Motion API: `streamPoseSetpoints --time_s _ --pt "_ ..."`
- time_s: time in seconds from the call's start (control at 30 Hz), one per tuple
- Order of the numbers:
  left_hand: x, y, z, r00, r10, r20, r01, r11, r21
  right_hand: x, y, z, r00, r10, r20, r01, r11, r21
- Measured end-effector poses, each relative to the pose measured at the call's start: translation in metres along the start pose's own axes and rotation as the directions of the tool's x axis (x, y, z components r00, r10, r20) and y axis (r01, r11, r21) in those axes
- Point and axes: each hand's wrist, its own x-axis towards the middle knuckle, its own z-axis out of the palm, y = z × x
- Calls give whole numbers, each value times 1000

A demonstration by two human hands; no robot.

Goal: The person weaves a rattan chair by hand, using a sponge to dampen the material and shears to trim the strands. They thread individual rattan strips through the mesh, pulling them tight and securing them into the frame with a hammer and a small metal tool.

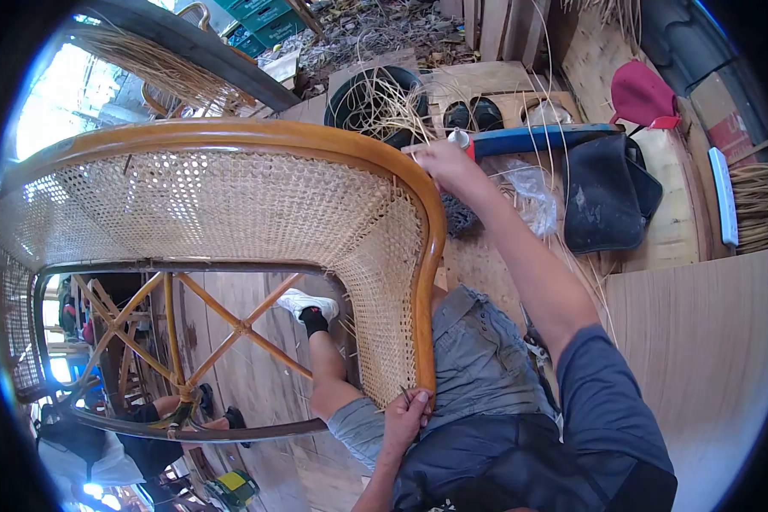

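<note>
A large rattan seat frame with a glossy brown rim lies across my lap, woven cane webbing filling its broad border. At the rim's lower right end, my left hand is pinched at the edge of the webbing, a thin dark tip poking up by the fingers. My right hand reaches past the rim's upper corner, fingers closed together, beside a white-topped object with a red part. What either hand pinches I cannot make out. Loose cane ends stick out along the webbing's right edge.
Behind the frame stands a dark tub of tangled cane strands. A blue bar, a dark bag, clear plastic and a red cap lie to the right. Another person's legs show at lower left.
</note>
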Motion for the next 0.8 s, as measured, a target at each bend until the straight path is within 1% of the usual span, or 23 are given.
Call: streamPoseSetpoints --time_s 0.03,0.1,0.17,0.2,0.23,0.27,0.33,0.37,0.43,0.47,0.5,0.53,0.57,0.63,0.7,0.77,0.8 --pt "0 0 0 1000 -1 12 1 1000 0 -27 10 -3 995 -100 7 100 995 -29" --pt "0 5 0 999 1 49 -2 1000 20 -99 2 -23 992 -129 17 129 992 12" --pt "-7 22 5 996 -4 92 0 999 50 -165 -13 -43 995 91 29 -94 991 91" --pt "-8 30 9 992 66 105 -71 997 44 -195 -1 -47 997 -66 -31 63 993 -104" --pt "-4 40 14 983 141 116 -146 989 35 -219 7 -48 969 -239 -56 211 930 -302" --pt "-2 49 19 970 211 122 -216 976 27 -242 -2 -44 940 -341 -22 286 821 -495" --pt "8 64 35 940 327 95 -332 942 54 -276 -22 -36 899 -418 132 424 752 -504" --pt "11 73 42 937 326 126 -331 943 22 -288 -29 -30 881 -412 235 470 819 -328" --pt "14 90 51 928 325 181 -322 946 -48 -316 -49 -8 963 -153 220 198 960 -199" --pt "16 92 51 912 346 222 -343 938 -53 -326 -57 3 973 -5 231 39 989 -143" --pt "12 88 48 898 355 259 -351 934 -62 -329 -63 13 981 67 182 -95 984 149" --pt "9 83 47 883 364 295 -359 930 -72 -325 -68 23 976 162 148 -211 879 428" --pt "4 78 47 895 338 292 -319 941 -112 -320 -70 30 954 269 133 -287 686 669" --pt "-8 72 46 912 294 287 -246 950 -192 -306 -73 37 979 181 97 -195 669 717" --pt "-17 64 37 901 307 305 -261 948 -182 -289 -74 43 983 151 -104 -83 873 481" --pt "-21 57 32 896 318 310 -283 947 -154 -274 -67 41 998 29 -52 -4 904 428" --pt "-26 56 31 911 311 272 -267 945 -188 -272 -64 42 999 -26 -19 32 914 405"
